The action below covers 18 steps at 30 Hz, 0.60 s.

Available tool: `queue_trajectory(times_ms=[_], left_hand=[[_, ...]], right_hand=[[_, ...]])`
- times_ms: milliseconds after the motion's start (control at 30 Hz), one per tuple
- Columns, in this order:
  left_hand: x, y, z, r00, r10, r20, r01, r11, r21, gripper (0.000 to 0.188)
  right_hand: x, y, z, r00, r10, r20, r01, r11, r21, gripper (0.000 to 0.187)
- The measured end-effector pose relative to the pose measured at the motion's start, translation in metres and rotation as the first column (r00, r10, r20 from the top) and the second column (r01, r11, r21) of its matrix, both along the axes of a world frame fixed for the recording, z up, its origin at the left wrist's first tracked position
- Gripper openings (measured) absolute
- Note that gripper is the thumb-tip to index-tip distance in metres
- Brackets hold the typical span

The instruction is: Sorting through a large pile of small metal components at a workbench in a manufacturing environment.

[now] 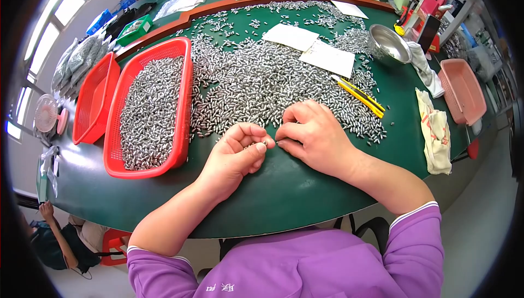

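Metal pieces (256,79), small, silver-grey and elongated, lie in a broad loose heap on the green table (305,200), directly ahead of the fingers. Their long axes point in mixed directions, with no common alignment. The right hand (319,138) is the nearer of the two: its knuckles overlie the heap's near edge, while its fingertips point leftward to the other hand. The left hand (236,155) sits just short of the same edge, palm turned inward and up. Its fingers are curled, with the thumb folded toward them; a small greyish trace shows among them, but whether a piece is pinched there cannot be told. The right thumb and index finger nearly meet beside a tiny dark speck; whether they grip it is likewise unclear. The two sets of fingertips face each other, close together.

To the left of the hands, a red basket (186,99) holds many more such pieces; a second red basket (90,107) lies just beyond it. On the heap rest white papers (328,59) and, toward its right side, a yellow-and-black handled tool (360,97). Farther right are a metal bowl (390,44), a pale cloth (435,134) and a pink basket (463,90).
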<state>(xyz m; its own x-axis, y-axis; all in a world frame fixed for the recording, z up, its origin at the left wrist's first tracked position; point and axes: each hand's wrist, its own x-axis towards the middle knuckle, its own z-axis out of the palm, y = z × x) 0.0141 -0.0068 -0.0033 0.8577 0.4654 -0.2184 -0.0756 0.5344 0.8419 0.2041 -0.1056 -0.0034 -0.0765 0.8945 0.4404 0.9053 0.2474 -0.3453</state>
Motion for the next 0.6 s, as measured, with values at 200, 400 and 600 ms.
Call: queue_trajectory(times_ms=[200, 400, 600], left_hand=[[0.0, 0.0, 0.0, 1.0, 0.012, -0.016, -0.011, 1.0, 0.006, 0.021], [-0.001, 0.0, -0.003, 0.983, -0.172, 0.057, 0.179, 0.969, -0.169, 0.017], [-0.003, -0.001, -0.001, 0.976, -0.207, 0.074, 0.217, 0.957, -0.19, 0.012]], right_hand=[[0.003, 0.002, -0.001, 0.995, -0.002, -0.104, 0.005, 1.0, 0.029, 0.01], [0.004, -0.001, 0.013, 0.897, 0.085, -0.433, -0.099, 0.995, -0.011, 0.009], [0.004, -0.001, 0.013, 0.883, 0.134, -0.45, -0.159, 0.987, -0.017, 0.011]])
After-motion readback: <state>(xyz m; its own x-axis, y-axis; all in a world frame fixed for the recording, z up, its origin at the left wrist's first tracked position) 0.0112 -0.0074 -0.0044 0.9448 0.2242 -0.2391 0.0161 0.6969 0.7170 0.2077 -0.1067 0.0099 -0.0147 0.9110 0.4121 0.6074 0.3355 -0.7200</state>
